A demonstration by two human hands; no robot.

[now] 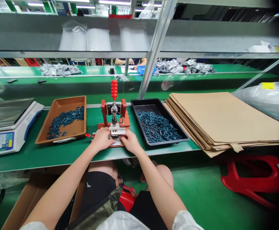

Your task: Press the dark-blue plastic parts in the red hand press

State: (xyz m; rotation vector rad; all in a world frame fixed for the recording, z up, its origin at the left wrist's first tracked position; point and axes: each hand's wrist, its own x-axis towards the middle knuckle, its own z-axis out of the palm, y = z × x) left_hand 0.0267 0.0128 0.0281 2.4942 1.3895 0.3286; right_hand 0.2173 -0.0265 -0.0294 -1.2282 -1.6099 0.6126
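In front of me on the green bench stands a hand-operated toggle press (pixel 114 110) with an upright red handle and a silver metal block low in its frame. My left hand (pixel 102 139) is at the left side of that block, thumb and fingers bent in toward it. From the other side, my right hand (pixel 131 142) meets the block with its fingers curled in. Whatever small part the fingertips pinch is hidden. A brown tray (pixel 43 135) left of the press holds small dark blue pieces. To its right, a black tray (pixel 151 140) holds many thin dark blue pieces.
A weighing scale (pixel 21 127) stands at the far left. Brown cardboard sheets (pixel 225 118) are stacked at the right, beside a clear plastic bag (pixel 268 95). A metal post (pixel 155 48) rises behind the black tray. Across the bench, another person's hands (pixel 129 62) show.
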